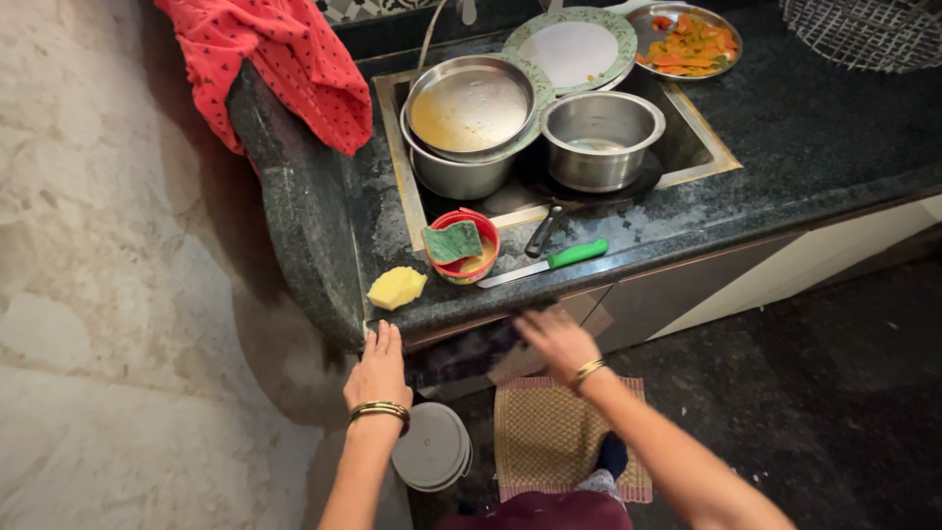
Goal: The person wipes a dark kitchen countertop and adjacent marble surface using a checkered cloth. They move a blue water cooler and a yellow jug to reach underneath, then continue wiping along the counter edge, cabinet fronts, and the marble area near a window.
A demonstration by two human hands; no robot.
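My left hand rests flat against the front edge of the dark stone counter, just below a yellow sponge. My right hand is blurred, fingers spread, at the counter's front edge below a green-handled knife. Neither hand holds anything. Between sponge and knife stands a red bowl with a green scrub pad in it.
The sink holds two steel pots, a steel plate with brownish residue and a black pan handle. Behind are a green-rimmed plate and a plate of orange scraps. A red cloth hangs at left. A mat and grey lid lie on the floor.
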